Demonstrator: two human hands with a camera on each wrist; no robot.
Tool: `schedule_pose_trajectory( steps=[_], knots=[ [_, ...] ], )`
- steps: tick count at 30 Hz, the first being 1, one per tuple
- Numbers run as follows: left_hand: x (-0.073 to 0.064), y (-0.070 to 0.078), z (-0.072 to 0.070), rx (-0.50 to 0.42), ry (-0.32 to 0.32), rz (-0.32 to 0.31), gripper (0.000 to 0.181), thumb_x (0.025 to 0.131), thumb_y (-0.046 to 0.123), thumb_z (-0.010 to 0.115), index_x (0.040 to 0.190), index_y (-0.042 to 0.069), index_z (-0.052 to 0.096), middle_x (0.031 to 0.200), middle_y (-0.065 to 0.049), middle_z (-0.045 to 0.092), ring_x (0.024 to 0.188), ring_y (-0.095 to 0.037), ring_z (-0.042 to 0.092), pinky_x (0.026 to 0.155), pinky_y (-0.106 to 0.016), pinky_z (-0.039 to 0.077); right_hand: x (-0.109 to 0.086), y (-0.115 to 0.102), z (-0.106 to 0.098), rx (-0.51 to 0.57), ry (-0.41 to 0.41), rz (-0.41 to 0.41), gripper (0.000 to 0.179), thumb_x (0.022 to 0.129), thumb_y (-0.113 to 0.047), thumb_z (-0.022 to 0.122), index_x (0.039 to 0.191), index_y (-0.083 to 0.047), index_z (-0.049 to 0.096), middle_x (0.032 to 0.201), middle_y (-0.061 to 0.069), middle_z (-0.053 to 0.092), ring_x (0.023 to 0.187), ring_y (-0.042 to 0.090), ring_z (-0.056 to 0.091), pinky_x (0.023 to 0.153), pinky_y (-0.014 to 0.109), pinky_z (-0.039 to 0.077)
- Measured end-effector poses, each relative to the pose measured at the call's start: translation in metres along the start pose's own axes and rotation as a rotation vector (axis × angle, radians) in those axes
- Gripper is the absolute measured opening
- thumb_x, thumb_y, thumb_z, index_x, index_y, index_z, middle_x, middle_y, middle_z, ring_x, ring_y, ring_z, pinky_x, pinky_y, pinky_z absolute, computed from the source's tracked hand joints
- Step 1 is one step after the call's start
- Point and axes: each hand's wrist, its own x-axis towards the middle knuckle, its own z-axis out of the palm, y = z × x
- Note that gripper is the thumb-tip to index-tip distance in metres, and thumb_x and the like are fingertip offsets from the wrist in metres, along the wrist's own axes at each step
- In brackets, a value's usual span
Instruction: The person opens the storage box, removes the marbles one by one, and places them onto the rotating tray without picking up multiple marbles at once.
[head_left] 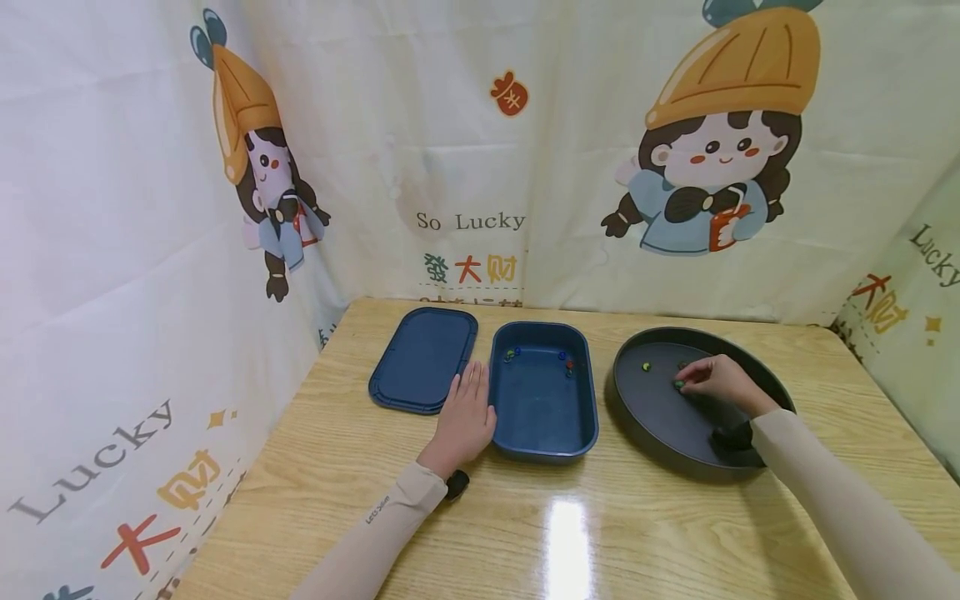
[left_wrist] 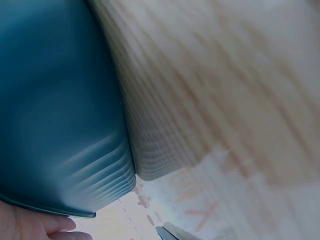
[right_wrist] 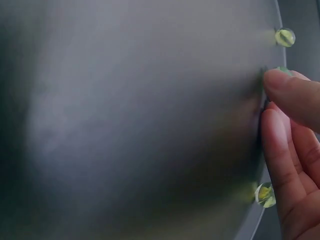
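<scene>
My right hand [head_left: 722, 382] reaches into a dark round pan [head_left: 667, 433] and pinches a green marble [head_left: 678, 384] between thumb and fingers. Most of that marble is hidden by the fingertips in the right wrist view. A clear marble with a yellow swirl [right_wrist: 285, 37] lies on the pan floor beyond the thumb, and another yellow-swirled marble [right_wrist: 265, 195] sits beside the curled fingers. Fingers straight, my left hand [head_left: 467, 417] rests along the left side of a deep blue rectangular box [head_left: 542, 457]. Several small coloured marbles [head_left: 569, 365] lie inside that box, towards its far end.
A flat blue lid [head_left: 424, 358] lies on the wooden table [head_left: 480, 533] left of the box. Behind the table hangs a printed cloth [head_left: 570, 167], with more cloth at both sides. The pan stands right of the box with a narrow gap between them.
</scene>
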Motion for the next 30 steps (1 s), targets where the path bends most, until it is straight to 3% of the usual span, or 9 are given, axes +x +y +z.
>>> schedule_pose_trajectory(
  steps=[12, 18, 20, 26, 30],
  knots=[
    [0.000, 0.000, 0.001, 0.002, 0.010, 0.006, 0.061, 0.098, 0.024, 0.040, 0.149, -0.002, 0.018, 0.156, -0.017, 0.020, 0.146, -0.029, 0.016, 0.118, -0.046, 0.016, -0.001, 0.000, -0.001, 0.014, -0.012, -0.004, 0.024, 0.079, -0.006, 0.073, 0.100, 0.006, 0.070, 0.091, 0.016, 0.072, 0.069, 0.000, 0.063, 0.063, 0.021, 0.052],
    [0.000, 0.000, 0.001, -0.001, 0.003, 0.006, 0.060, 0.099, 0.024, 0.040, 0.149, -0.002, 0.018, 0.156, -0.017, 0.020, 0.146, -0.028, 0.016, 0.118, -0.046, 0.016, -0.007, -0.009, -0.016, 0.046, 0.006, -0.014, 0.031, 0.082, -0.009, 0.070, 0.108, 0.006, 0.066, 0.098, 0.019, 0.071, 0.075, 0.002, 0.066, 0.068, 0.022, 0.053],
    [0.000, 0.001, 0.000, -0.004, -0.001, 0.007, 0.060, 0.099, 0.024, 0.040, 0.149, -0.002, 0.018, 0.156, -0.017, 0.019, 0.146, -0.028, 0.015, 0.118, -0.046, 0.016, -0.008, -0.018, -0.022, 0.071, 0.022, -0.030, 0.033, 0.084, -0.010, 0.069, 0.111, 0.008, 0.064, 0.098, 0.018, 0.071, 0.077, 0.004, 0.068, 0.068, 0.024, 0.054],
    [0.001, -0.001, 0.000, -0.007, -0.012, 0.004, 0.061, 0.099, 0.024, 0.040, 0.149, -0.001, 0.017, 0.157, -0.017, 0.018, 0.147, -0.028, 0.013, 0.118, -0.046, 0.015, -0.005, -0.067, -0.033, 0.090, 0.126, -0.090, 0.036, 0.084, -0.022, 0.071, 0.109, 0.003, 0.066, 0.087, -0.013, 0.070, 0.076, -0.001, 0.066, 0.067, 0.020, 0.054],
    [0.002, -0.002, 0.002, 0.004, -0.004, 0.005, 0.060, 0.099, 0.025, 0.039, 0.149, -0.001, 0.018, 0.156, -0.017, 0.018, 0.147, -0.029, 0.015, 0.118, -0.046, 0.015, 0.005, -0.109, -0.030, 0.087, 0.128, -0.127, 0.035, 0.086, -0.024, 0.069, 0.111, 0.000, 0.067, 0.098, -0.001, 0.070, 0.080, -0.006, 0.063, 0.069, 0.014, 0.052]
  ],
)
